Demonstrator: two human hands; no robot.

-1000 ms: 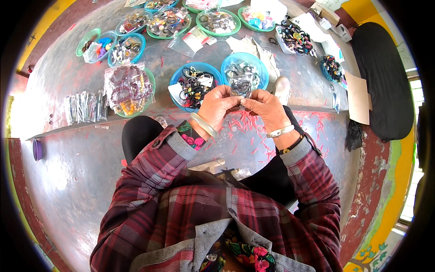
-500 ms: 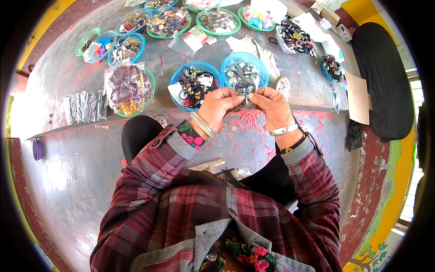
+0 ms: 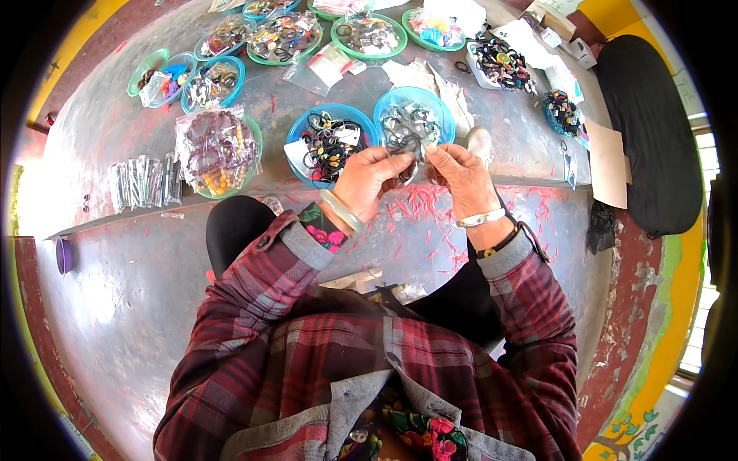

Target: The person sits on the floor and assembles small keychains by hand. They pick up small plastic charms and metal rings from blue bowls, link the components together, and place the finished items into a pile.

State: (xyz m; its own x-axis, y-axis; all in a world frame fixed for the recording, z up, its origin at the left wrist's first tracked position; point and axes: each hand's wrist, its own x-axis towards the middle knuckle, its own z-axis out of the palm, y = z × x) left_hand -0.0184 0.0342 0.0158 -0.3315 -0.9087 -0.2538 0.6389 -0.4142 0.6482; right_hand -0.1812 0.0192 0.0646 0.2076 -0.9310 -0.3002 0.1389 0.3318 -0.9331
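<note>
Both my hands meet just in front of a blue plastic basket that holds clear packets with dark cords. My left hand is closed, thumb against bent fingers, on what looks like a small clear plastic bag with coiled black cord at its top. Close beside it, my right hand pinches the bag's right edge between thumb and fingers. Where the cord ends and the basket's contents begin is hard to make out. Left of that basket, another blue basket is heaped with black cords, beads and white tags.
A green basket with bagged beads and a row of thin clear packets lie to the left. More filled baskets stand at the back. Red scraps litter the step below; cardboard and a long black case lie right.
My hands have moved slightly apart, the right one shifting a little to the right. The bag between them shows more openly.
</note>
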